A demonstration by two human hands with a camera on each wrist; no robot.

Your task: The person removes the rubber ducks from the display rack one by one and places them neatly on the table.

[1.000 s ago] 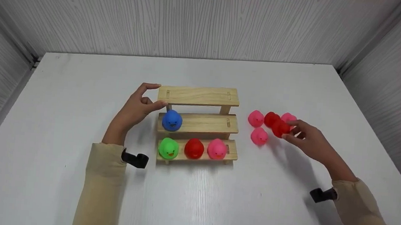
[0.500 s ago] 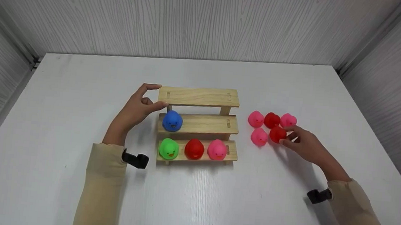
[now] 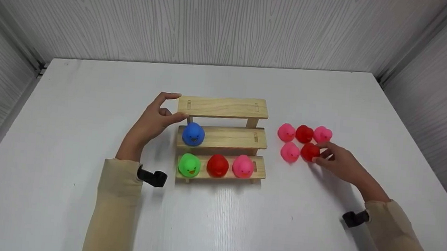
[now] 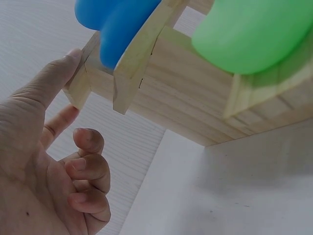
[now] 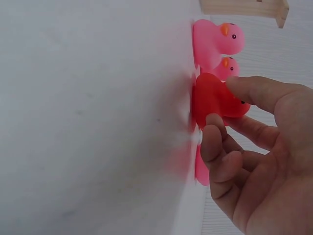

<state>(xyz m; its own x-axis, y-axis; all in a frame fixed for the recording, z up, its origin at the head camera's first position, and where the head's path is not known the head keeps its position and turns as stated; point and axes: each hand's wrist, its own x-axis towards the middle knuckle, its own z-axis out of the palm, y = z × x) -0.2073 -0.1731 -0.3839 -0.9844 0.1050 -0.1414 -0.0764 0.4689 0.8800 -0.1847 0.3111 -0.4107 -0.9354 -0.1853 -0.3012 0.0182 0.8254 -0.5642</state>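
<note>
My left hand (image 3: 153, 119) pinches the left end of the top board of a three-step wooden shelf (image 3: 225, 108), thumb on one edge and forefinger on the other. Its other fingers curl loosely in the left wrist view. On the middle step sits a blue rubber duck (image 3: 193, 134). The bottom step bears a green duck (image 3: 189, 165), a red duck (image 3: 217, 166) and a pink duck (image 3: 243, 166). To the right of the shelf, my right hand (image 3: 339, 162) holds another red rubber duck (image 5: 210, 100) between thumb and fingers, its base right at the tabletop.
Beside the held duck stand a pink duck (image 3: 290, 152), a second pink one (image 3: 286, 132), a red one (image 3: 304, 134) and a third pink one (image 3: 322, 134). The white table (image 3: 214, 230) ends at grey wood-grain panels (image 3: 216, 23) behind and at both sides.
My right hand has brought the red duck down and slightly nearer, into the gap beside the front pink duck. My left hand keeps its place on the shelf.
</note>
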